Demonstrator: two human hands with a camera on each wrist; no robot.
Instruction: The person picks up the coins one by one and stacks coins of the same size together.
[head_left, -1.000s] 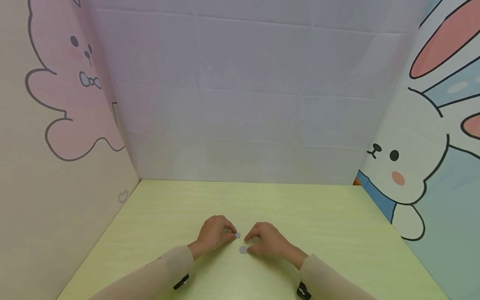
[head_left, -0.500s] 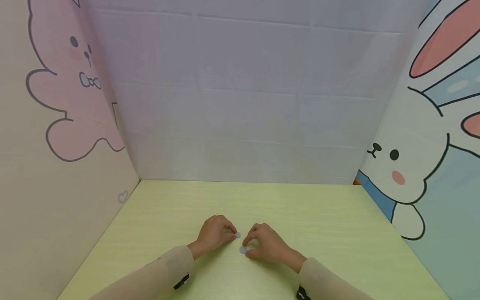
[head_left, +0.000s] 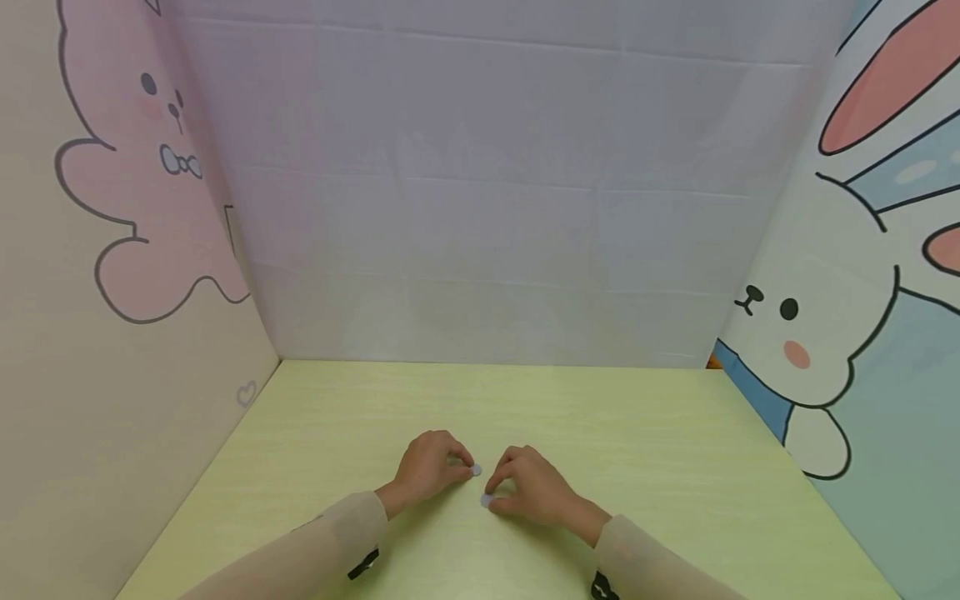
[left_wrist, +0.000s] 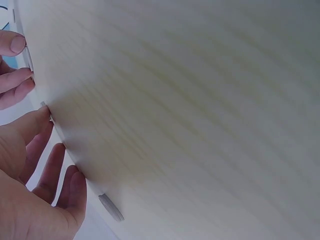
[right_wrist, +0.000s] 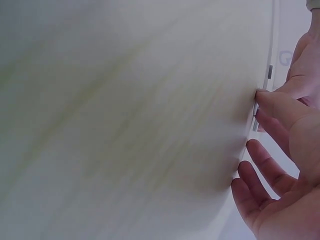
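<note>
Near the middle of the table, my left hand (head_left: 431, 463) pinches the edge of a small, flat, round pale-grey disc (head_left: 476, 470) between thumb and forefinger. Closer to me, my right hand (head_left: 536, 487) has its thumb and forefinger on the edge of a second, similar disc (head_left: 487, 501). Both discs are at table level. In the left wrist view, the left-hand disc (left_wrist: 43, 104) shows only as a thin rim at the fingertips. Part of each disc is hidden by the fingers.
A thin grey piece (left_wrist: 111, 207) lies beside the left hand's outer fingers in the left wrist view; the head view does not show it. The pale yellow table (head_left: 480, 408) ends at a white back sheet (head_left: 487, 250). Cartoon-printed panels (head_left: 817, 358) stand on both sides.
The right thumb and forefinger have come down and closed in on the nearer disc, which has shifted very slightly. The left hand has stayed put on its disc.
</note>
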